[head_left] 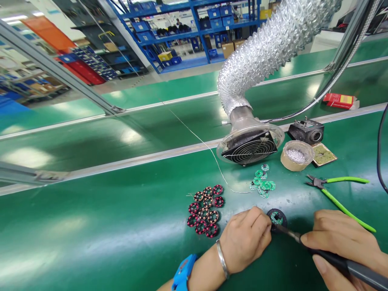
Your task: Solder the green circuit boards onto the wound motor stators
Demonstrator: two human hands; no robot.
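My right hand (345,242) grips a soldering iron (333,258) by its dark handle. The metal tip reaches left onto a black ring-shaped part (281,227) with a small green circuit board (276,218) inside. My left hand (248,234) is closed, its fingertips at the ring's left edge; what they pinch is hidden. Left of this hand several round coil cores (204,213), red-and-black and copper-coloured, lie in a cluster. Beyond the ring sits a small pile of green round circuit boards (263,185). A thin solder wire (216,161) runs down to the table near them.
Green-handled cutters (342,202) lie open at the right. Behind them are a round tub of silvery bits (295,155), a tip-cleaning sponge tray (324,154) and a black holder (306,131). A fume extractor (251,147) on a foil duct (257,56) hangs over the green table (121,226).
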